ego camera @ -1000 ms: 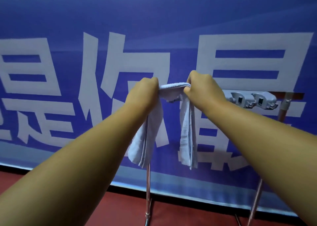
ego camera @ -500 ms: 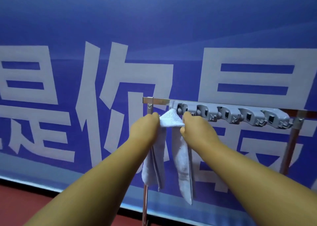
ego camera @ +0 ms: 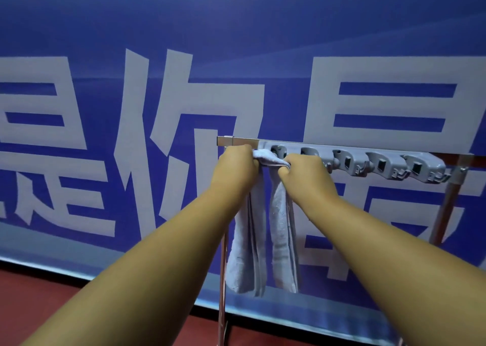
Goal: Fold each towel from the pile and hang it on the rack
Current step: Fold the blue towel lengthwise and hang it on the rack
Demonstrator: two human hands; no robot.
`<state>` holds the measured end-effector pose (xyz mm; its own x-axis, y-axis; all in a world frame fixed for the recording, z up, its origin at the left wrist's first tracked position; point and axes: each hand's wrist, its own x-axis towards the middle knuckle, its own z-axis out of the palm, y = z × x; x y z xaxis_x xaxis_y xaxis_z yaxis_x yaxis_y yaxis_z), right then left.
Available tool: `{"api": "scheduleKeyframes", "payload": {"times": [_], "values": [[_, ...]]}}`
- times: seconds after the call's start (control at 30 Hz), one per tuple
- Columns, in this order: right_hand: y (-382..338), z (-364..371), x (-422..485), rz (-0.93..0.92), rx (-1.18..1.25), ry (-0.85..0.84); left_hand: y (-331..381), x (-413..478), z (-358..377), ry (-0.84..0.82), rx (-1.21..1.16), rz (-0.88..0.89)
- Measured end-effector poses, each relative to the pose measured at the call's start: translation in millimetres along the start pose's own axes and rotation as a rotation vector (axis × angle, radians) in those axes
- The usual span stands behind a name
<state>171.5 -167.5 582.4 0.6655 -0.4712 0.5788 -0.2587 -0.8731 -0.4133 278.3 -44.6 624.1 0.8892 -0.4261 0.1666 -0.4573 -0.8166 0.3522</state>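
Gripping towel (ego camera: 279, 222) with left hand (ego camera: 236, 166) and right hand (ego camera: 306, 177), both fists curled tight round its bunched top fold. Held at centre of frame, just below left end of rack (ego camera: 246, 141), right beside first slot of grey hook strip (ego camera: 381, 165); touching it or not, cannot tell. Hanging down in two folded lengths between the forearms, ends clear of red floor (ego camera: 52, 309) at lower left. Backed by blue banner (ego camera: 110, 30) with big white characters.

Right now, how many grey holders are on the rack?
5 holders in a row on the rack: first at the towel, second by the right hand, three clear further right. None looks hidden.
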Motion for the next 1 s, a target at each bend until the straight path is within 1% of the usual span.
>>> {"api": "scheduleKeyframes", "payload": {"times": [0.03,0.1,0.2,0.33,0.43,0.5,0.57,0.67,0.77,0.87,1.0], "values": [[0,2,-1,0.007,-0.010,-0.011,1,3,0,-0.014,0.010,-0.004],[3,9,-6,0.015,-0.042,-0.055,-2,0,12,0.017,0.012,0.026],[8,20,-14,0.025,-0.016,-0.082,-10,-17,38,0.161,-0.051,0.092],[9,29,-18,0.027,0.038,-0.069,-13,-19,47,0.260,-0.073,0.152],[8,33,-22,0.029,0.096,-0.062,-15,-20,48,0.268,-0.141,0.161],[7,35,-25,0.053,0.129,-0.072,-19,-21,50,0.256,-0.314,0.129],[9,39,-28,0.075,0.148,-0.090,-23,-23,54,0.211,-0.475,0.082],[14,48,-35,0.110,0.178,-0.157,-31,-27,62,0.157,-0.613,0.057],[22,55,-46,0.130,0.213,-0.244,-41,-33,73,0.134,-0.634,0.064],[29,61,-57,0.140,0.211,-0.293,-52,-41,93,0.102,-0.619,0.044],[36,72,-67,0.139,0.106,-0.286,-61,-49,123,0.096,-0.520,0.072]]}}
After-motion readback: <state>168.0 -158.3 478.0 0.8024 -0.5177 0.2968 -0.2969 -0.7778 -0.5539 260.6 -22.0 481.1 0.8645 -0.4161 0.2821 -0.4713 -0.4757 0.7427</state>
